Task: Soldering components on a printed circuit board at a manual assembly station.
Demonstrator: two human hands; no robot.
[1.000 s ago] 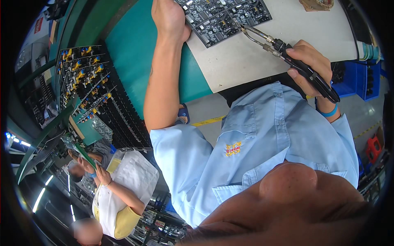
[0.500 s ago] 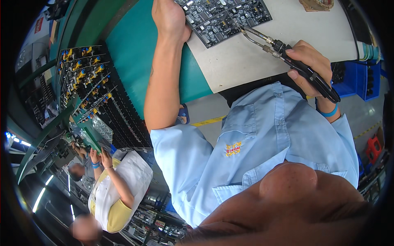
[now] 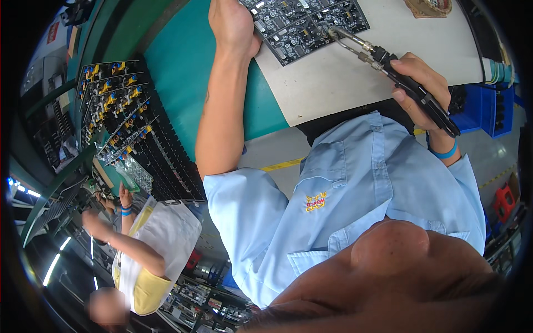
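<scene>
My right hand (image 3: 421,89) is wrapped round the black handle of a soldering iron (image 3: 408,84). Two thin metal tubes run from its front and meet at the tip. That tip is over the right part of a black circuit board panel (image 3: 294,39), which is packed with small components; whether it touches cannot be told. At the panel's left edge is my left hand (image 3: 232,28). Its fingers run past the upper border of the picture, so their grip is hidden. The panel lies on a pale sheet (image 3: 316,91) over a teal mat (image 3: 177,72).
A black rack (image 3: 172,150) to the left carries boards with yellow and blue parts (image 3: 111,100). A brownish container (image 3: 427,6) stands at the far right of the bench. Blue bins (image 3: 488,108) sit beyond my right hand. A co-worker in a white apron (image 3: 166,230) is at the lower left.
The iron's tip has shifted slightly right and up over the panel. Panel and left hand have moved a little right. The co-worker's hands have parted from the green board they held up.
</scene>
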